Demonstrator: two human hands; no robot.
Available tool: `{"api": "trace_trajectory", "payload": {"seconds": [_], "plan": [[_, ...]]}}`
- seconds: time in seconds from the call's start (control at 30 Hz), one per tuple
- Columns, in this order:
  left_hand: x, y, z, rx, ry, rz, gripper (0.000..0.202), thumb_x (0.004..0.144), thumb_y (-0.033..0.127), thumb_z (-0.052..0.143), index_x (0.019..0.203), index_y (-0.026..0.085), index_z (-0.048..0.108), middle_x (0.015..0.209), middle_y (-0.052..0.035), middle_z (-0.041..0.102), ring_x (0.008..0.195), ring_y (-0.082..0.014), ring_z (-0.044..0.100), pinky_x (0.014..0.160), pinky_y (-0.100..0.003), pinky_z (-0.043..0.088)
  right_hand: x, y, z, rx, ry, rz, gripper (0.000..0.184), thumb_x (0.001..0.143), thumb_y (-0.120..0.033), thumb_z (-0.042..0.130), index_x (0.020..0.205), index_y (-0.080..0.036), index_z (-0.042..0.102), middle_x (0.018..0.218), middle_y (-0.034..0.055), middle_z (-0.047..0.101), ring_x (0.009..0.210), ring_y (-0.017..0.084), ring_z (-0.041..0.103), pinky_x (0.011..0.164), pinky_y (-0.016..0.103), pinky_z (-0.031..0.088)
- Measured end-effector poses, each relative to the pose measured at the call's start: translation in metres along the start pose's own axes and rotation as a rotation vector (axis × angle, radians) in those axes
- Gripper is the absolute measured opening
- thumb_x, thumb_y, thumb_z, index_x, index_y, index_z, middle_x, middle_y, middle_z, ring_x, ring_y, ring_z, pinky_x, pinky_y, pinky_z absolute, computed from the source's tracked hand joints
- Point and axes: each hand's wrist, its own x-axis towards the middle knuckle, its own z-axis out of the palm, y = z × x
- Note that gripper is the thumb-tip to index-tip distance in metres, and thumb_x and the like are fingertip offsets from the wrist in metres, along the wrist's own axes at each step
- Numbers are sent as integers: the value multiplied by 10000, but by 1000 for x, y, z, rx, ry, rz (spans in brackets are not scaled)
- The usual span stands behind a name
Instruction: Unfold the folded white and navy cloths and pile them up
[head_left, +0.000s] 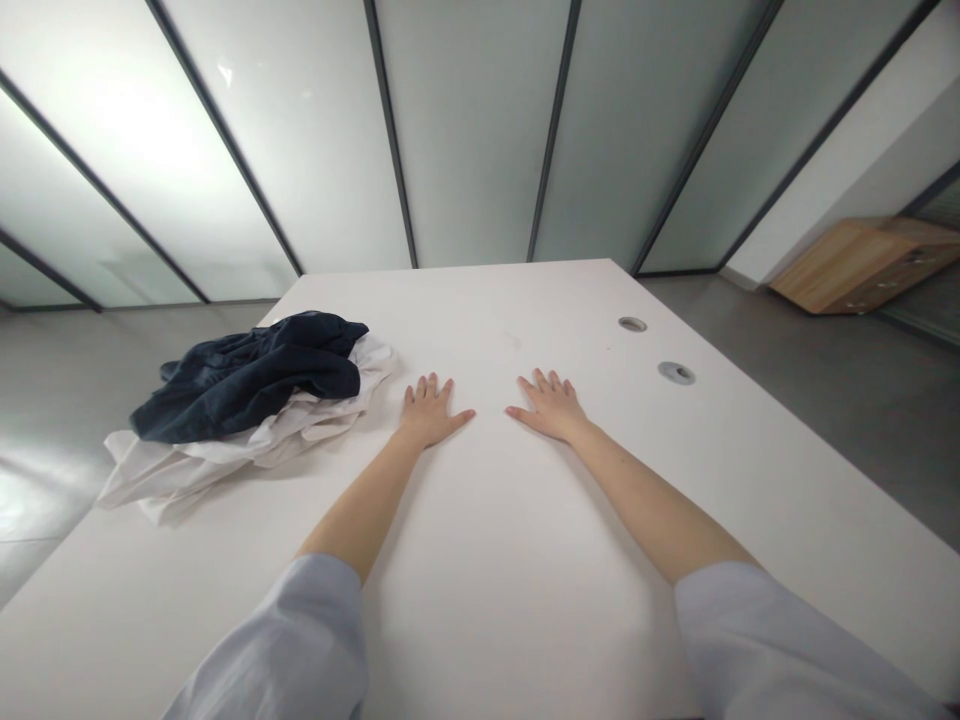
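Note:
Both palms lie flat on the white table (495, 540), thumbs pointing toward each other with a gap between them. My left hand (429, 412) has its fingers spread and holds nothing. My right hand (551, 408) rests the same way, fingers apart, with nothing in it. To the left of my left hand is a crumpled heap of cloth: a dark navy garment (255, 370) on top of white fabric (202, 470). The white fabric reaches the table's left edge. What kind of garments they are cannot be made out.
Two round cable grommets, a farther one (632, 324) and a nearer one (676, 373), are set in the table's right side. Frosted glass panels (480, 130) stand behind the table. A wooden cabinet (855, 265) is on the grey floor (750, 330) at the far right.

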Motion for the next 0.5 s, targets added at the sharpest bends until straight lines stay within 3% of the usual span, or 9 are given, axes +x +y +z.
{"api": "trace_trajectory", "payload": {"seconds": [0.5], "plan": [[0, -1, 0, 9, -1, 3, 962, 821, 828, 175, 1553, 206, 212, 1620, -148, 125, 1482, -358, 103, 1171, -533, 134, 1, 1, 2, 0, 12, -7, 922, 830, -818, 234, 1550, -241, 234, 1623, 129, 140, 1463, 399, 116, 1150, 561, 112]]}}
